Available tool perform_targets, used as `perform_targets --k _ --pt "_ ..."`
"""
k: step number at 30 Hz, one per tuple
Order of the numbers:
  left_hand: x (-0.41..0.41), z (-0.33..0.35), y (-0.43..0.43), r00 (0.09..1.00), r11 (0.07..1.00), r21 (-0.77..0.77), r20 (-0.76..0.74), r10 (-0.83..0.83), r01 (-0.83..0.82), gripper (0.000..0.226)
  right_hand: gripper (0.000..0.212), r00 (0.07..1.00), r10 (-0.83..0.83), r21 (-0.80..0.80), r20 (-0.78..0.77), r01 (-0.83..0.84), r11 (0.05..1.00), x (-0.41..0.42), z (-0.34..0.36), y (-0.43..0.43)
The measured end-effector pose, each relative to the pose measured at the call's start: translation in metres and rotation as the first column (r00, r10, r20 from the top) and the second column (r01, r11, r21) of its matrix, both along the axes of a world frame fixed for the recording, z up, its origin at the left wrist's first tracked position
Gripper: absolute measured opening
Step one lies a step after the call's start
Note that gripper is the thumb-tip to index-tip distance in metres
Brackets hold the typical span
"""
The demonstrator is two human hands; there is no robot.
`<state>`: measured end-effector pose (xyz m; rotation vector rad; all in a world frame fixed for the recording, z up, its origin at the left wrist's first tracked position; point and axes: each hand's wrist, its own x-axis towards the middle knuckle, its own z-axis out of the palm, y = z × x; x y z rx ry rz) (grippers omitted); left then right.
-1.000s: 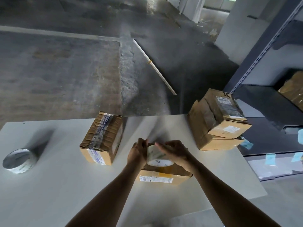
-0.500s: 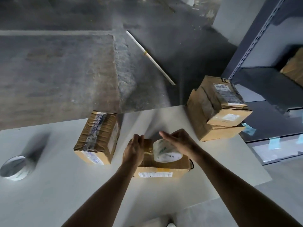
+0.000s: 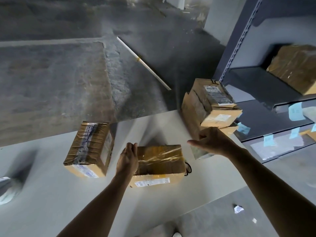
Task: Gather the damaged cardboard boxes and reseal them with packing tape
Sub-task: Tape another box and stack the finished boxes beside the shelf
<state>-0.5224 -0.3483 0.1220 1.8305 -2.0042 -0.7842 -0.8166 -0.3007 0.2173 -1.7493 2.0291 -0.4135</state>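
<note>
A big white table [image 3: 51, 194] fills the bottom of the view. A dark metal shelf [image 3: 239, 48] stands on the right, with a brown box [image 3: 294, 67] on it. A stack of bent cardboard boxes [image 3: 213, 106] sits at the far right corner of the table. Another taped box [image 3: 89, 149] lies on the left part of the table, well apart from the stack.

Between them, close to the person, lies the middle box [image 3: 160, 159]. Shiny clear tape runs across its top.

The left hand [image 3: 127, 159] is flat, with straight fingers. It presses on the left end of the middle box.

The right hand [image 3: 212, 141] is up in the air, to the right of the middle box and just in front of the stack. Its thumb sticks out to the left and its fingers are curled. It grips the tape roll [image 3: 199, 153], which peeks out under the hand and looks blurry.

A second roll [image 3: 6, 189] sits at the left edge of the table, also blurry.
</note>
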Motion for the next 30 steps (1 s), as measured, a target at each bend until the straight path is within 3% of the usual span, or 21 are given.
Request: perform_targets --k 3,6,8,11,14,17,22,24,26,27,28,30 --pt "0.002 0.002 0.002 0.98 0.995 0.041 -0.178 0.094 -0.088 0.046 0.052 1.0 -0.025 0.016 0.017 0.025 1.0 -0.002 -0.008 0.007" --pt "0.003 -0.005 -0.001 0.981 0.986 0.016 0.096 -0.17 0.169 0.07 0.053 0.998 -0.052 0.041 0.027 0.05 0.998 -0.004 -0.019 0.01" --pt "0.004 -0.019 -0.011 0.959 0.978 -0.042 0.206 -0.192 0.205 0.081 0.053 0.997 -0.068 0.052 0.039 0.066 0.996 -0.007 -0.028 0.01" --pt "0.005 -0.014 -0.005 0.887 0.938 -0.141 0.394 -0.24 0.317 0.075 0.052 0.994 -0.081 0.057 0.075 0.077 0.995 -0.009 -0.037 0.008" --pt "0.007 -0.012 -0.004 0.865 0.891 -0.262 0.447 -0.229 0.371 0.074 0.049 0.99 -0.093 0.076 0.104 0.085 0.993 -0.012 -0.048 0.005" --pt "0.009 -0.019 -0.009 0.902 0.886 -0.312 0.373 -0.218 0.343 0.078 0.051 0.985 -0.121 0.111 0.124 0.107 0.988 -0.016 -0.065 0.007" --pt "0.013 -0.032 -0.013 0.953 0.935 -0.242 0.224 -0.205 0.258 0.098 0.05 0.977 -0.167 0.117 0.129 0.153 0.981 -0.014 -0.088 0.009" --pt "0.01 -0.021 -0.006 0.968 0.965 -0.137 0.152 -0.201 0.223 0.088 0.05 0.974 -0.161 0.1 0.156 0.147 0.984 -0.013 -0.096 0.01" --pt "0.004 -0.007 -0.001 0.995 0.988 -0.127 0.054 -0.085 0.091 0.068 0.049 0.971 -0.149 0.095 0.189 0.132 0.987 -0.012 -0.103 0.012" --pt "0.001 -0.005 0.001 1.0 0.999 -0.046 0.004 0.01 -0.009 0.078 0.047 0.967 -0.154 0.101 0.205 0.135 0.986 -0.011 -0.107 0.013" --pt "-0.003 -0.003 0.001 0.999 0.999 -0.029 0.024 0.035 -0.035 0.085 0.046 0.961 -0.164 0.107 0.223 0.143 0.984 -0.01 -0.11 0.013" --pt "-0.005 -0.009 0.001 0.949 0.963 -0.24 0.312 -0.04 0.12 0.074 0.049 0.95 -0.176 0.099 0.258 0.155 0.983 -0.005 -0.116 0.015"
